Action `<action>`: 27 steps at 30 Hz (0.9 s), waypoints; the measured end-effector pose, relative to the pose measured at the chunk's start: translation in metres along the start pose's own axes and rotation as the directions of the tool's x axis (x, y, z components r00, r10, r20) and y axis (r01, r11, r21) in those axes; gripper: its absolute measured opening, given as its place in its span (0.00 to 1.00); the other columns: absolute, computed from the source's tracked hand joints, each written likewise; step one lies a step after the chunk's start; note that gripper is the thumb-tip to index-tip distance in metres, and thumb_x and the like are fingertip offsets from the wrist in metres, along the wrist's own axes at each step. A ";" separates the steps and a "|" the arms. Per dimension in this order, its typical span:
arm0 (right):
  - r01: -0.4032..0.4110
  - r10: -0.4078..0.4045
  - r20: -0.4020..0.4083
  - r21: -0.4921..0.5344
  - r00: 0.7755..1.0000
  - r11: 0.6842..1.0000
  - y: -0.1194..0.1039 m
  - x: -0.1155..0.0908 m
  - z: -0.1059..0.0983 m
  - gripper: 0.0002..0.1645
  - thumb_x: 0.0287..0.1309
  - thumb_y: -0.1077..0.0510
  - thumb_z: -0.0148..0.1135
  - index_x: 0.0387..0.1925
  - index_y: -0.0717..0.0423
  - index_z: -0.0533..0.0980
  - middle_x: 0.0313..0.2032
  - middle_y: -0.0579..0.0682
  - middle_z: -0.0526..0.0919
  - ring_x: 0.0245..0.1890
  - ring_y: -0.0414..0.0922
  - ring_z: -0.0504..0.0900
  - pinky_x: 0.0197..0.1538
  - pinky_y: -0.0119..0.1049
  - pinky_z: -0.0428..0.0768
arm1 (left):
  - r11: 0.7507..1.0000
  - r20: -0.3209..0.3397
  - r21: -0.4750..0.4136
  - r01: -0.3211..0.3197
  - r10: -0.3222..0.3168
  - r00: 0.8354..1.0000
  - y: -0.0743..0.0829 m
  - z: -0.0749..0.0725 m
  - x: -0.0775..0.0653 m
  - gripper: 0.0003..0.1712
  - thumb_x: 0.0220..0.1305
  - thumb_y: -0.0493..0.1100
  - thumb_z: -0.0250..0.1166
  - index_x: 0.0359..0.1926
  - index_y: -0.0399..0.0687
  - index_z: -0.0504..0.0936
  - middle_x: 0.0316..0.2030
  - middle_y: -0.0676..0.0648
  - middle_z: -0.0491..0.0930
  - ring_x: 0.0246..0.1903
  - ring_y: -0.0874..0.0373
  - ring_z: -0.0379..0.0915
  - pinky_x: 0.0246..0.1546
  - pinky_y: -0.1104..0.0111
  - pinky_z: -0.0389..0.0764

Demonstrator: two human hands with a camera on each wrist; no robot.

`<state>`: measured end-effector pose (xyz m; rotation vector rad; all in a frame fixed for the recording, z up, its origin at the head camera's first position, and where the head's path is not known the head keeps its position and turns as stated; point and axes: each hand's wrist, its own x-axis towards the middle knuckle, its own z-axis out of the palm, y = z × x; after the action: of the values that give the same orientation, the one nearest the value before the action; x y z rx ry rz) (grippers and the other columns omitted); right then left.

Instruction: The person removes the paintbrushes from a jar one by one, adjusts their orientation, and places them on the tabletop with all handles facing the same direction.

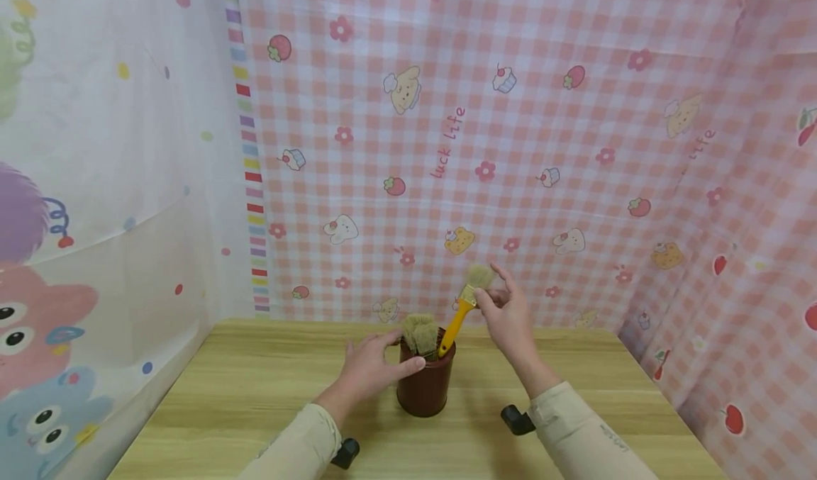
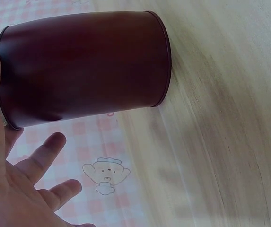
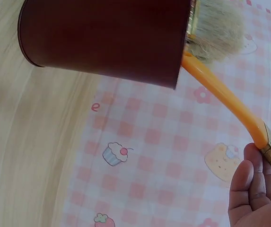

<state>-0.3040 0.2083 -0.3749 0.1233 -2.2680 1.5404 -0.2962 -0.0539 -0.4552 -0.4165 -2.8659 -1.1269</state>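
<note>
A dark brown cylindrical holder (image 1: pixel 424 389) stands upright on the table, with several pale-bristled brushes (image 1: pixel 420 335) in it, bristles up. My left hand (image 1: pixel 372 369) holds it near the rim, thumb at the front and forefinger round the far left side; its other fingers spread beside the wall in the left wrist view. With thumb and fingers, my right hand (image 1: pixel 510 318) pinches a yellow-handled paintbrush (image 1: pixel 456 327) at its metal band. This brush leans up to the right, bristles uppermost, its handle end right at the holder's mouth.
The wood-grain table (image 1: pixel 268 374) ends at a pink checked cloth (image 1: pixel 408 132) close behind the holder. More printed cloth hangs at the left and right sides. Black wrist-camera pieces (image 1: pixel 345 453) sit below both wrists.
</note>
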 end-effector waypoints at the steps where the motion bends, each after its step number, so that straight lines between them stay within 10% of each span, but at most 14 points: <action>1: 0.000 0.000 -0.002 0.005 1.000 1.000 -0.001 0.001 -0.002 0.37 0.78 0.54 0.63 0.82 0.40 0.64 0.53 0.63 0.90 0.49 0.58 0.91 0.54 0.49 0.89 | 1.000 0.000 0.000 0.001 -0.001 1.000 0.000 0.000 0.000 0.53 0.62 0.79 0.67 0.81 0.59 0.70 0.74 0.43 0.76 0.77 0.36 0.65 0.79 0.26 0.39; 11: -0.011 0.013 -0.058 0.034 0.998 0.999 -0.007 0.015 -0.036 0.39 0.77 0.50 0.65 0.82 0.39 0.62 0.47 0.60 0.91 0.34 0.37 0.86 0.42 0.31 0.88 | 1.000 0.007 -0.023 -0.006 0.006 1.000 0.001 0.000 -0.001 0.53 0.63 0.77 0.69 0.80 0.57 0.70 0.69 0.47 0.81 0.76 0.38 0.68 0.77 0.24 0.41; 19: -0.166 0.171 -0.021 0.147 0.985 0.975 0.001 0.025 -0.079 0.45 0.77 0.50 0.65 0.86 0.42 0.56 0.34 0.33 0.90 0.34 0.32 0.89 0.43 0.25 0.87 | 0.999 0.009 -0.051 -0.003 0.003 1.000 0.002 0.000 -0.002 0.53 0.63 0.76 0.70 0.80 0.55 0.71 0.70 0.46 0.80 0.76 0.38 0.69 0.76 0.23 0.43; 27: -0.292 0.285 0.067 0.122 0.956 0.949 0.035 0.028 -0.104 0.48 0.77 0.53 0.64 0.87 0.48 0.50 0.35 0.37 0.89 0.35 0.34 0.90 0.43 0.30 0.88 | 0.998 0.007 -0.058 0.002 -0.002 1.000 0.003 0.000 -0.002 0.53 0.63 0.76 0.69 0.80 0.55 0.70 0.68 0.45 0.83 0.74 0.39 0.71 0.77 0.24 0.45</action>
<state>-0.3116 0.3207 -0.3626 -0.1447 -2.3015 1.8530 -0.2937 -0.0522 -0.4535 -0.4207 -2.8460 -1.2136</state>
